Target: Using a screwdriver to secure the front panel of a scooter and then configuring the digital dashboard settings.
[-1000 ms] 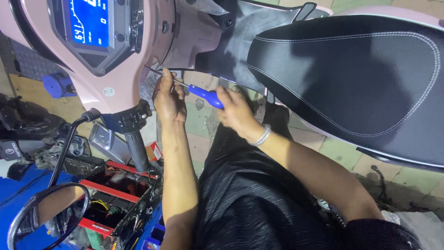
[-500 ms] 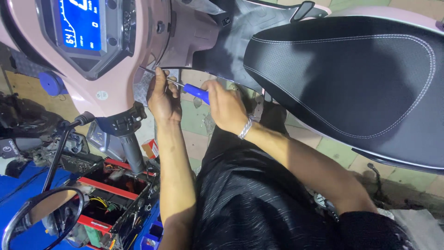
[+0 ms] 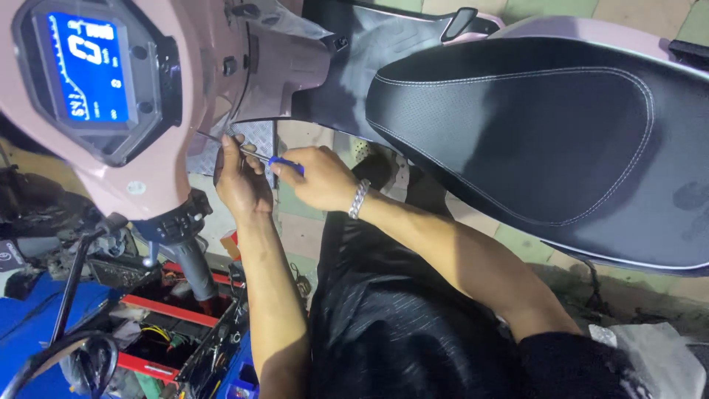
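My right hand (image 3: 321, 177), with a silver bracelet (image 3: 358, 198) on its wrist, grips a screwdriver by its blue handle (image 3: 286, 165). The thin metal shaft (image 3: 221, 140) points left and up to the lower edge of the pink scooter front panel (image 3: 192, 81). My left hand (image 3: 240, 181) sits just under that edge, its fingers around the shaft near the tip. The tip itself is hidden against the panel.
A lit blue display (image 3: 85, 70) sits in the pink handlebar head. The black scooter seat (image 3: 532, 125) fills the right. Lower left are a handlebar grip (image 3: 188, 258), a round mirror (image 3: 74, 362) and a red tool tray (image 3: 166, 310) holding wires and parts.
My right hand has slid closer to my left along the screwdriver, covering more of the blue handle. Both hands stay at the panel's lower edge while the view has shifted.
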